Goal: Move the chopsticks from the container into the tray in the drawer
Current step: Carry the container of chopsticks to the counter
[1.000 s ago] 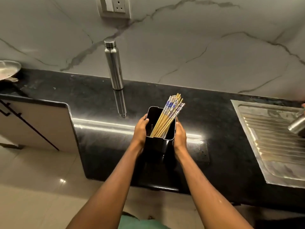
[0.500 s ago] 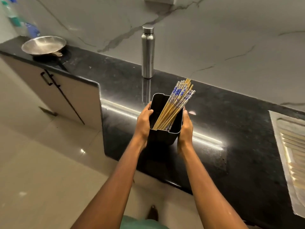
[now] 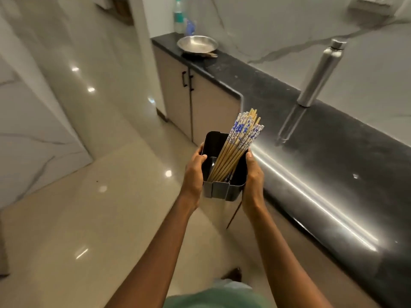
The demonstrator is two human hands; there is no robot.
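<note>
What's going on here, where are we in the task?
A person holds a black rectangular plastic container in the air beside the black stone counter, with the left hand gripping one side and the right hand the other. A bundle of wooden chopsticks with blue-and-white patterned tops leans inside it. A steel bottle stands on the counter. No drawer or tray is in view.

Left hand (image 3: pixel 194 172) and right hand (image 3: pixel 253 176) level, gripping
</note>
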